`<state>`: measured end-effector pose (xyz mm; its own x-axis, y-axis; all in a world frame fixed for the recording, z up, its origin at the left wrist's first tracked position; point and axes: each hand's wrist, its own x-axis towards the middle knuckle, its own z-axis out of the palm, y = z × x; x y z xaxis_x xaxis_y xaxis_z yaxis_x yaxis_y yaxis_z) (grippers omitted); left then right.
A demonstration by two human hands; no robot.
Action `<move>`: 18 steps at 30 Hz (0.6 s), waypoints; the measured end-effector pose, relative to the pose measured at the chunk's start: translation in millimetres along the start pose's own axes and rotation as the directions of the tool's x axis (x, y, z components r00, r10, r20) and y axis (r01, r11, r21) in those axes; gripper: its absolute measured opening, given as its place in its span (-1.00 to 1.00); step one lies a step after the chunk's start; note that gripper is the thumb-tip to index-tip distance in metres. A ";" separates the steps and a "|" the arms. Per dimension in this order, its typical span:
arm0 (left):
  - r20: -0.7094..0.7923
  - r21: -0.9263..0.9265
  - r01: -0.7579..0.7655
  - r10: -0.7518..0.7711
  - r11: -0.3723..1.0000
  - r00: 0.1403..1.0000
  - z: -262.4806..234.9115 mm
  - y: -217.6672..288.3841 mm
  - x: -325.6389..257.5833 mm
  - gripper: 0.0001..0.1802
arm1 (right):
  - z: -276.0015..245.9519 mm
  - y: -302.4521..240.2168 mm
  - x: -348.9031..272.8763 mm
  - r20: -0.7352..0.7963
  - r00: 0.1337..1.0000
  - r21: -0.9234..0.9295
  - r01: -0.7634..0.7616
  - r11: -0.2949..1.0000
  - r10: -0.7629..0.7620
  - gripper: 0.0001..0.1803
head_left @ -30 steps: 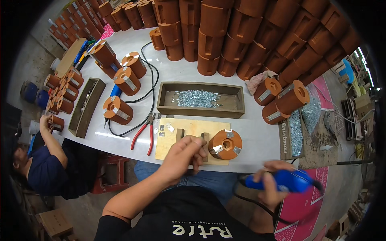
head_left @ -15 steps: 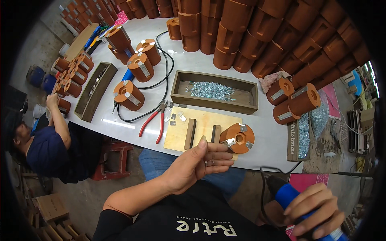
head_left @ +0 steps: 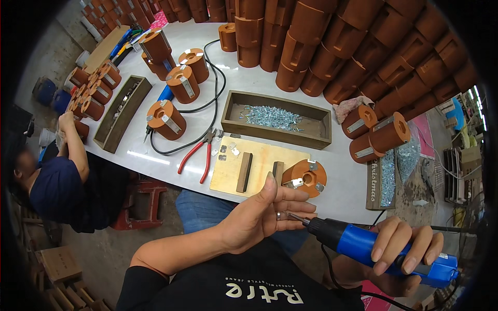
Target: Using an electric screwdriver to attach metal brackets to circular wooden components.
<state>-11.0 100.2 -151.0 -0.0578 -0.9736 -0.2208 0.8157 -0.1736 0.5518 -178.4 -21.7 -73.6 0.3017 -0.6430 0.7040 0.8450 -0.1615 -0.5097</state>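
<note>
In my right hand [head_left: 407, 254] is a blue electric screwdriver [head_left: 363, 246] with a black nose, my fingers wrapped round its body. Its bit points left and ends at the fingers of my left hand [head_left: 259, 215]. That hand is open, thumb up and fingers stretched out; whether anything small lies in the palm I cannot tell. Just beyond my left fingertips, a round brown wooden piece [head_left: 317, 171] with a centre hole and metal tabs stands at the edge of a plywood board [head_left: 262, 153]. Two dark wooden strips, a left one [head_left: 245, 171] and a right one [head_left: 278, 170], are on the board.
A wooden tray [head_left: 277, 136] of screws sits behind the board. Red-handled pliers [head_left: 207, 165] and loose metal plates lie left of it. Stacked brown cylinders [head_left: 303, 46] line the back. A black cord [head_left: 215, 93] crosses the table. Another person [head_left: 65, 186] works at the left.
My right hand has brought the electric screwdriver up and left, turning its bit toward my left hand. The left hand has shifted slightly right, still open.
</note>
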 end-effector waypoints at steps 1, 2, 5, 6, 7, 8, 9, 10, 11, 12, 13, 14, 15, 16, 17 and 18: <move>0.001 0.024 0.006 -0.006 1.000 1.000 0.2 -0.1 -0.2 -0.14 | -0.7 0.0 0.2 0.015 1.000 0.003 -0.019 1.000 0.019 -0.67; 0.002 0.047 0.013 -0.013 0.999 1.000 0.4 -0.2 -0.5 -0.12 | -2.0 -0.4 0.7 0.029 0.999 0.005 -0.037 0.999 0.037 -0.68; 0.028 0.016 -0.014 0.014 1.000 1.000 -0.1 -1.3 -0.1 -0.23 | -2.7 -1.0 1.7 0.028 0.998 -0.002 -0.051 0.999 0.051 -0.67; 0.011 0.022 -0.012 0.012 1.000 1.000 -0.2 -0.8 0.0 -0.29 | -2.5 -1.4 2.0 0.020 0.999 -0.005 -0.049 0.999 0.049 -0.67; -0.006 0.027 -0.010 0.011 1.000 1.000 -0.3 0.0 -0.2 -0.36 | -2.9 -3.0 2.8 0.004 0.999 -0.004 -0.042 0.999 0.042 -0.67; -0.023 0.033 -0.008 0.009 0.999 1.000 -0.6 0.8 -0.4 -0.42 | -4.5 -5.7 4.0 -0.011 0.999 -0.003 -0.035 0.999 0.035 -0.66; -0.019 0.046 -0.006 0.007 0.999 1.000 -1.6 0.9 -1.3 -0.46 | -6.4 -8.0 5.3 -0.027 0.999 -0.004 -0.025 1.000 0.025 -0.66; -0.015 0.059 -0.004 0.004 0.998 1.000 -3.2 0.5 -2.9 -0.49 | -9.5 -7.8 6.1 -0.022 1.000 0.025 -0.006 1.000 0.007 -0.65; -0.011 0.072 -0.001 0.002 0.997 1.000 -4.0 0.4 -3.3 -0.51 | -12.4 -9.1 7.4 -0.014 1.000 0.031 -0.011 0.999 0.011 -0.65; -0.010 0.039 0.001 0.000 0.999 1.000 -3.7 0.6 -3.1 -0.51 | -15.5 -10.3 8.0 -0.008 1.000 0.038 -0.019 0.999 0.019 -0.65; -0.010 0.007 0.003 -0.003 1.000 1.000 -2.9 1.7 -2.9 -0.51 | -17.0 -10.8 7.9 -0.002 1.000 0.046 -0.027 0.999 0.027 -0.65; -0.010 -0.025 0.004 -0.004 1.000 1.000 -1.9 2.8 -2.8 -0.50 | -17.0 -10.8 7.1 -0.009 0.999 0.037 -0.049 0.998 0.049 -0.65; -0.009 -0.038 0.009 -0.010 0.999 1.000 -0.6 4.3 -2.6 -0.51 | -16.9 -10.8 6.4 -0.016 0.997 0.029 -0.070 0.997 0.070 -0.65; -0.008 -0.052 0.014 -0.014 0.999 1.000 0.9 5.7 -2.6 -0.51 | -16.6 -10.6 5.8 -0.023 0.996 0.021 -0.091 0.996 0.091 -0.64; -0.007 -0.065 0.019 -0.019 0.998 1.000 1.5 6.3 -2.6 -0.51 | -15.6 -8.7 5.0 -0.034 0.996 0.027 -0.083 0.996 0.084 -0.65; 0.010 -0.070 0.016 -0.015 0.997 1.000 1.5 6.3 -2.5 -0.52 | -14.0 -5.9 4.1 -0.046 0.996 0.032 -0.073 0.997 0.075 -0.64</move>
<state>-6.6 101.3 -145.7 -0.0757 -0.9722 -0.2215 0.8530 -0.1782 0.4905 -188.3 -33.8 -74.6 0.3437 -0.6868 0.6405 0.8342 -0.0900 -0.5441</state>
